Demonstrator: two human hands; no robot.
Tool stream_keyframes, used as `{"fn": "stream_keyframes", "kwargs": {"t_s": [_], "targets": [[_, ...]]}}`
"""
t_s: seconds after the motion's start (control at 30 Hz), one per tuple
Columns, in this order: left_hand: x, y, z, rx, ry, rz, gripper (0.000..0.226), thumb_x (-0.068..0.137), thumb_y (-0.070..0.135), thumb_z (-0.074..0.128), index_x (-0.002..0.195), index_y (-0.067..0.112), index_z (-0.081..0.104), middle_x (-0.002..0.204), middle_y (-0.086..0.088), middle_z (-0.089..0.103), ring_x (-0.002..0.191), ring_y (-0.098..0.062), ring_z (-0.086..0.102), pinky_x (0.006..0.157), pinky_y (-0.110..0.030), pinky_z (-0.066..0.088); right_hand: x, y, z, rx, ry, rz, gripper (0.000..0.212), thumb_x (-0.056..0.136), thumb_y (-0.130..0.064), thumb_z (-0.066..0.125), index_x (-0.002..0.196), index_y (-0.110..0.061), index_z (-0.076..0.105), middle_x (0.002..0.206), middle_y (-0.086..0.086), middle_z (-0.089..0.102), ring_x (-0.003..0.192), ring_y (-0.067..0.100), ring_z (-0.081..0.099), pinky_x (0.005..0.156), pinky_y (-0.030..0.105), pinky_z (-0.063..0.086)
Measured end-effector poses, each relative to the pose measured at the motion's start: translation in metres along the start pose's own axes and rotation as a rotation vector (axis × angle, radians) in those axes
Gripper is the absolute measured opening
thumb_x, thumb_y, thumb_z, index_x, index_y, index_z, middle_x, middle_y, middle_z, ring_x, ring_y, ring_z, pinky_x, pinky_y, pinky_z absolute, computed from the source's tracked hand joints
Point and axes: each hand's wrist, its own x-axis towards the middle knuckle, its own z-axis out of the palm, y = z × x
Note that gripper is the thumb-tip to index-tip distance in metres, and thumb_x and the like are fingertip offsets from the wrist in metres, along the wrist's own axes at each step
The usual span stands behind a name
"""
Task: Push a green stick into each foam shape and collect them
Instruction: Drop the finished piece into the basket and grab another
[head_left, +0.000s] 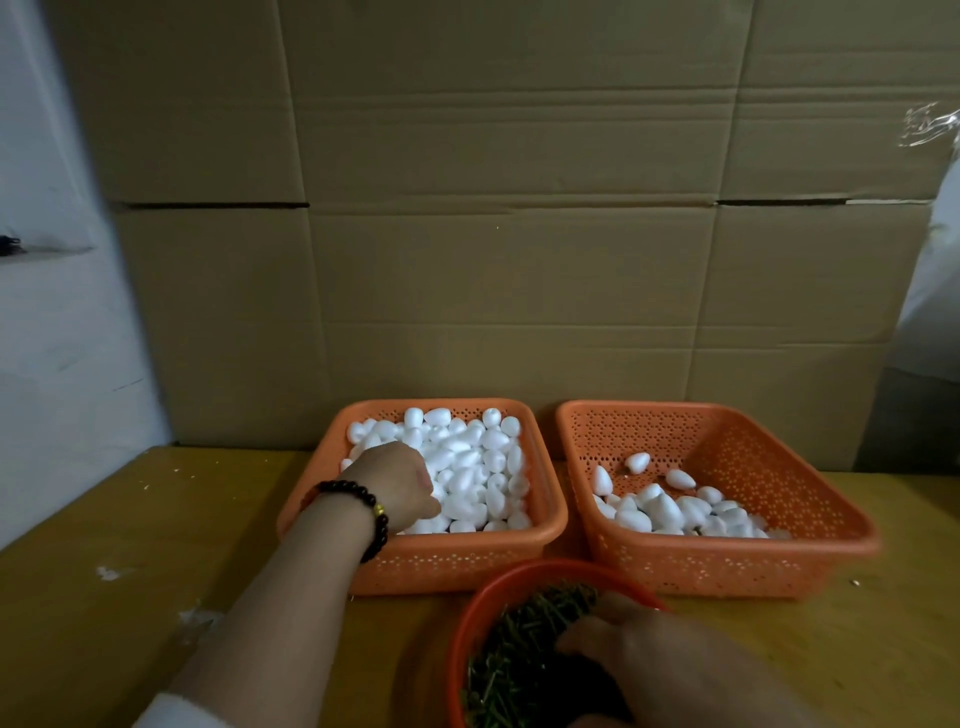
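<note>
Yellow table (156, 571), foam-filled basket (545, 525), stick bowl (462, 623)

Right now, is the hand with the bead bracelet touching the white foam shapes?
Touching. The head view shows the left hand down inside the left basket, its fingers buried among the foam shapes.

I'm looking at what reads as a small hand-assembly workshop or packing room. A wall of big flattened cardboard cartons (498, 218) stands right behind a scuffed yellow wooden desk (130, 561) (flecked with white crumbs). On it sit bulk parts in perforated orange baskets (452, 564): loose white foam shapes (467, 457) by the dozen, and a red bowl (467, 618) heaped with green sticks (524, 654).
</note>
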Motion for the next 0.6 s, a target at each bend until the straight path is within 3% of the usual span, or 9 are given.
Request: {"fn": "stream_keyframes", "kwargs": {"t_s": [0.1,0.2,0.43,0.6], "targets": [[0.006,0.008,-0.001,0.244,-0.172,0.014,0.037,0.088,0.030,0.064,0.120,0.010,0.063,0.123,-0.006,0.063,0.115,-0.019,0.057,0.098,-0.030,0.047,0.004,-0.001,0.018,0.009,0.058,-0.049,0.037,0.097,-0.043,0.041,0.134,-0.042,0.040,0.131,-0.010,0.041,0.127,0.015,0.043,0.102,0.037,0.040],[0.014,0.012,0.002,0.383,-0.275,0.042,0.040,0.093,0.028,0.058,0.129,0.009,0.057,0.132,-0.006,0.058,0.121,-0.020,0.053,0.102,-0.029,0.043,0.008,0.000,0.030,0.028,0.093,-0.072,0.036,0.097,-0.044,0.040,0.133,-0.039,0.040,0.126,-0.008,0.043,0.120,0.014,0.047,0.099,0.032,0.042],[0.024,0.020,0.006,0.502,-0.308,0.096,0.038,0.098,0.017,0.050,0.135,0.010,0.053,0.141,-0.007,0.050,0.128,-0.021,0.047,0.103,-0.027,0.038,0.014,0.000,0.035,0.030,0.084,-0.074,0.030,0.098,-0.039,0.040,0.126,-0.028,0.046,0.119,-0.005,0.045,0.112,0.017,0.052,0.091,0.031,0.046],[0.025,0.018,0.008,0.539,-0.301,0.113,0.036,0.098,0.020,0.051,0.133,0.013,0.054,0.137,-0.005,0.053,0.125,-0.019,0.049,0.104,-0.027,0.040,0.015,0.000,0.032,0.033,0.053,-0.077,0.033,0.092,-0.044,0.048,0.122,-0.028,0.046,0.115,-0.006,0.046,0.107,0.015,0.054,0.077,0.024,0.039]]}}
